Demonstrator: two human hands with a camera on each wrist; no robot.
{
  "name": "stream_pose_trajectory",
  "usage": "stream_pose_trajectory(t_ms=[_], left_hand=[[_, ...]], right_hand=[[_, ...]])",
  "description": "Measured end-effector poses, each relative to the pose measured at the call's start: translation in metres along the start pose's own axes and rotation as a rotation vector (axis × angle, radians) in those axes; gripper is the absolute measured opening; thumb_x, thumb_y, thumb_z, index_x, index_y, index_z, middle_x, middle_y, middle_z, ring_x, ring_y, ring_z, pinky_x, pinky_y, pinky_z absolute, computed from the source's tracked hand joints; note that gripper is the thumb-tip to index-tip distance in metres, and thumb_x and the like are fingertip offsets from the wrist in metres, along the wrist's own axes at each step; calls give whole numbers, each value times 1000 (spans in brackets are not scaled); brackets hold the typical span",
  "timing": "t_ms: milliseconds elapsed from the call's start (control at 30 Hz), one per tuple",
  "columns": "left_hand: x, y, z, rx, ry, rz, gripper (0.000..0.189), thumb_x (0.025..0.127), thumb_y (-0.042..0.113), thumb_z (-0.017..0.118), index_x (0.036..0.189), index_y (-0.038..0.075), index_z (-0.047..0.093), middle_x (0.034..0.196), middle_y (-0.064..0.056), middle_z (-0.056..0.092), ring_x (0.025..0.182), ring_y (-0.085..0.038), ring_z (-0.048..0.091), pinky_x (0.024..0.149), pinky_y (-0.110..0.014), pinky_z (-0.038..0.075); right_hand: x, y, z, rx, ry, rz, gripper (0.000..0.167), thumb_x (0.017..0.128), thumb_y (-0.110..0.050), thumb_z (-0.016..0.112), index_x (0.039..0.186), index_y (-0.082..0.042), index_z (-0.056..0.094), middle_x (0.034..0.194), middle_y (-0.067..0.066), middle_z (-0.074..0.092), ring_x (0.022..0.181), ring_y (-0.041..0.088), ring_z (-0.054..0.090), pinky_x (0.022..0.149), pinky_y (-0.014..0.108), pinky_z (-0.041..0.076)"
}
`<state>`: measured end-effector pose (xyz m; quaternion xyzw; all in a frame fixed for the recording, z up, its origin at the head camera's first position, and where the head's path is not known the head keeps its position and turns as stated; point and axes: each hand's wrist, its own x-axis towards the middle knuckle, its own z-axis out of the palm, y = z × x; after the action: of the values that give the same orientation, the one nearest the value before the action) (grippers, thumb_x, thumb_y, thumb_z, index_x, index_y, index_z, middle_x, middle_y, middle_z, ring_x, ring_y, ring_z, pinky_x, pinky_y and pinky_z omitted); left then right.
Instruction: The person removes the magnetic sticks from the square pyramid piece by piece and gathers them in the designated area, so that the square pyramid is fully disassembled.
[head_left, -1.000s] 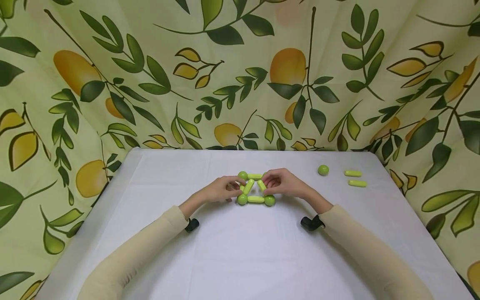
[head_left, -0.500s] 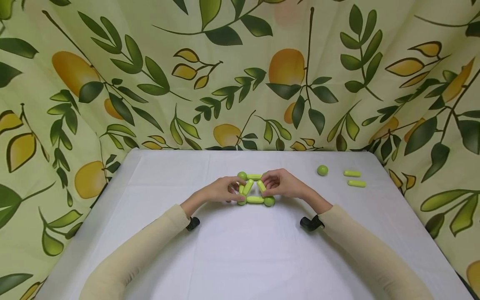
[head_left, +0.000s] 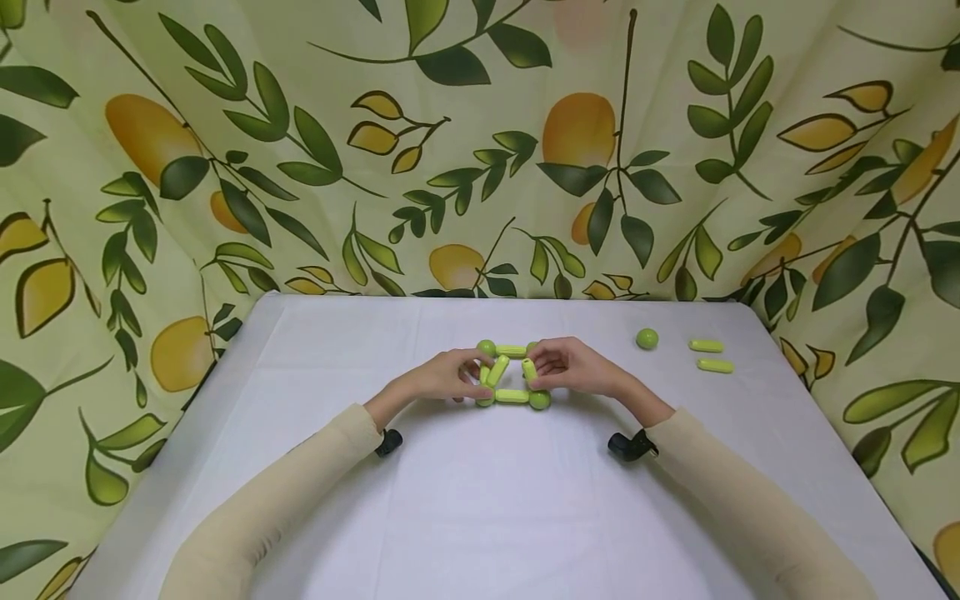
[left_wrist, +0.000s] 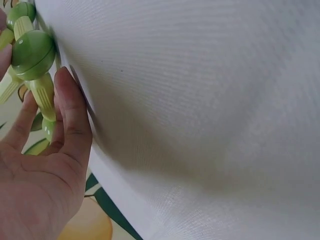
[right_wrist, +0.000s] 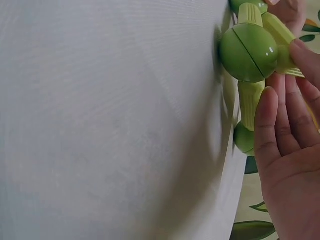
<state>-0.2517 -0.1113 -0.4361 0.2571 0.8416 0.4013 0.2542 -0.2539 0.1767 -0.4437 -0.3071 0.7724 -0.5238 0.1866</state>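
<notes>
A four-sided frame of light-green rods and darker green balls lies on the white table; its front rod (head_left: 512,397) joins two balls, one being the front right ball (head_left: 539,401). My left hand (head_left: 442,376) holds the frame's left side, thumb by the front left ball (left_wrist: 33,54). From that ball a slanting rod (head_left: 497,371) rises inward. On the other side my right hand (head_left: 576,366) pinches a second raised rod (head_left: 529,372) above the front right ball, seen close as a green ball (right_wrist: 249,53) in the right wrist view. My fingers partly cover both sides and the back right ball.
To the right on the table (head_left: 480,500) lie a loose green ball (head_left: 647,338) and two loose rods, a rear rod (head_left: 706,346) and a nearer rod (head_left: 715,366). Behind hangs a leaf-and-fruit patterned curtain (head_left: 480,167).
My left thumb has come down over the front left ball. The rod in my right hand has tipped more upright, its top end now showing. The loose pieces have stayed put.
</notes>
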Motion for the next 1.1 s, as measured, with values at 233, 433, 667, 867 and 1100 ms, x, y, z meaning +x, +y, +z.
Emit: stream_pose_trajectory(t_ms=[233, 433, 667, 867, 1100], left_hand=[[1, 2, 0, 12, -1, -8, 50, 91, 22, 80, 134, 10, 58, 112, -9, 58, 85, -19, 66, 62, -32, 57], [1, 2, 0, 10, 1, -15, 50, 91, 21, 80, 134, 10, 59, 112, -10, 59, 86, -19, 65, 62, -32, 57], [0, 3, 0, 13, 3, -12, 50, 91, 21, 80, 135, 9, 58, 112, -10, 59, 87, -19, 65, 62, -32, 57], [1, 2, 0, 14, 3, -10, 49, 91, 22, 80, 134, 10, 59, 112, -9, 59, 87, -19, 65, 63, -32, 57], [2, 0, 0, 11, 5, -9, 49, 91, 22, 80, 134, 11, 59, 112, -9, 59, 86, -19, 65, 62, -32, 57]], right_hand=[[-4, 2, 0, -19, 1, 3, 42, 85, 0, 82, 122, 7, 65, 104, 11, 69, 95, 25, 66, 84, 33, 57], [-4, 6, 1, -10, -18, -25, 39, 84, 1, 82, 119, 8, 67, 101, 11, 69, 92, 24, 66, 83, 34, 57], [-6, 5, 1, -50, 4, -55, 38, 84, -1, 83, 118, 8, 67, 101, 8, 71, 93, 24, 66, 84, 34, 56], [-12, 4, 5, -132, 65, -59, 38, 81, -5, 87, 113, 3, 69, 95, 4, 69, 86, 22, 64, 75, 30, 55], [-15, 5, 9, -172, 106, -47, 36, 81, -5, 87, 112, 1, 69, 93, 3, 68, 82, 22, 62, 71, 29, 55]])
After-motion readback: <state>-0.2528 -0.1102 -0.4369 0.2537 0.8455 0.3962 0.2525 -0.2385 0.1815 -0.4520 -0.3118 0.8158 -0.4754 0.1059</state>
